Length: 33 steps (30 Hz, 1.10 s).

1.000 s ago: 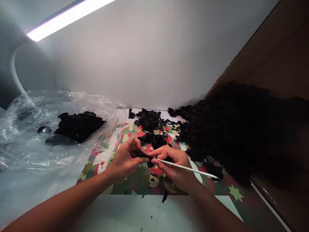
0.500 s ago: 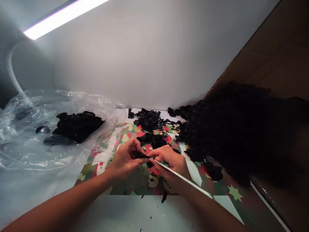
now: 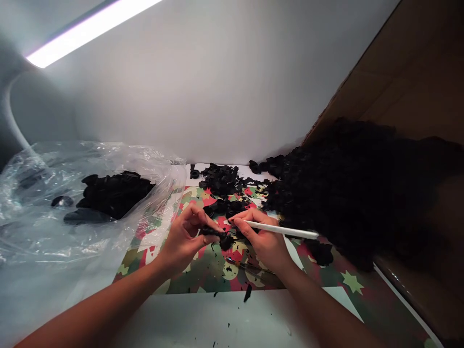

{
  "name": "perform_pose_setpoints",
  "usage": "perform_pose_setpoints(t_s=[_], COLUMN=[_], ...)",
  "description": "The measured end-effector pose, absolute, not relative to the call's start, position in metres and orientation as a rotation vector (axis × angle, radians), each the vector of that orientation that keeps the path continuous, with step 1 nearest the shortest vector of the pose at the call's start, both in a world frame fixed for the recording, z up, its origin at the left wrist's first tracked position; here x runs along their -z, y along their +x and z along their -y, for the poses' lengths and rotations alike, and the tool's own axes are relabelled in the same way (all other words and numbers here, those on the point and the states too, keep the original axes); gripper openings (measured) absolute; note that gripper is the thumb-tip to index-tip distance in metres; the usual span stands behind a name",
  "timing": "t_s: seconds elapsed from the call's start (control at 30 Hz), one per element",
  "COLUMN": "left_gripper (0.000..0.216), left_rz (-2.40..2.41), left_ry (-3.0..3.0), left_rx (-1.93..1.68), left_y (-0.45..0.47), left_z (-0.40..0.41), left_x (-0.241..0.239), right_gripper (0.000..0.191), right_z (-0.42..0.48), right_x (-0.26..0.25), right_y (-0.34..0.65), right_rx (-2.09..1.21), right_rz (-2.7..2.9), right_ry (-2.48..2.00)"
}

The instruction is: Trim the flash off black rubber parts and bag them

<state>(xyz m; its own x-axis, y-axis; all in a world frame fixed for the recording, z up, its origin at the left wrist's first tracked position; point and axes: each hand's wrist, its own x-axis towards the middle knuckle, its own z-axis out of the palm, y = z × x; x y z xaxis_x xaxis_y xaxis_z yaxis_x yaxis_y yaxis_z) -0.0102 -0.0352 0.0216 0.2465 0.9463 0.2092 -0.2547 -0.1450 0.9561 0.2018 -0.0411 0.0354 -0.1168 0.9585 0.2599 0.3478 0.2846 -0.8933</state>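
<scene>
My left hand (image 3: 186, 238) is closed, thumb and fingers pinching a small black rubbery part (image 3: 210, 232). My right hand (image 3: 266, 241) grips a slim white pen-like tool (image 3: 286, 229) between thumb and fingers; its rear end points right and its tip is hidden at the fingertips. A small gap separates the two hands. Below the held part lies a clump of black scraps (image 3: 226, 241). Just beyond my hands rest several round black parts (image 3: 235, 208) on patterned paper (image 3: 195, 278) in red, green and cream.
To the left, a clear plastic bag (image 3: 152, 241) holds black parts (image 3: 114, 193). A large black heap (image 3: 326, 193) spills from a cardboard box (image 3: 402, 82) on the right. Black shavings (image 3: 219, 179) lie at the back near the white wall. A lit lamp (image 3: 94, 29) hangs upper left.
My right hand has drawn back slightly from the left, and the white tool has swung up from a steep slant to nearly level. The left hand still holds the black part.
</scene>
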Motion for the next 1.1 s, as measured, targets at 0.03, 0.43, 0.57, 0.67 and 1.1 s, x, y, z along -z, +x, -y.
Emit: perform_pose_setpoints(t_s=[0.03,0.43,0.57,0.67,1.1], left_gripper=[0.038,0.039,0.028,0.017,0.011], left_rz=[-0.731,-0.654,-0.686,-0.815,-2.418], left_ry=[1.278,1.349,1.477,1.775,1.91], left_rx=[-1.235,-1.23,-1.204,-1.221,-0.869], left_y=[-0.01,-0.011,-0.012,-0.014,-0.19], left_z=[0.035,0.032,0.037,0.037,-0.02], left_x=[-0.022,-0.018,-0.021,-0.032,-0.093], right_gripper=[0.027,0.029,0.029,0.041,0.061], right_z=[0.041,0.037,0.037,0.038,0.017], right_x=[-0.034,-0.027,-0.02,-0.015,-0.031], right_y=[0.201,0.197,0.197,0.202,0.231], right_rx=[-0.828,-1.044,-0.971,-0.843,-0.724], right_rz=[1.677,1.756,1.741,1.683,1.36], right_ry=[-1.213,-1.095,-1.114,-1.192,-1.234])
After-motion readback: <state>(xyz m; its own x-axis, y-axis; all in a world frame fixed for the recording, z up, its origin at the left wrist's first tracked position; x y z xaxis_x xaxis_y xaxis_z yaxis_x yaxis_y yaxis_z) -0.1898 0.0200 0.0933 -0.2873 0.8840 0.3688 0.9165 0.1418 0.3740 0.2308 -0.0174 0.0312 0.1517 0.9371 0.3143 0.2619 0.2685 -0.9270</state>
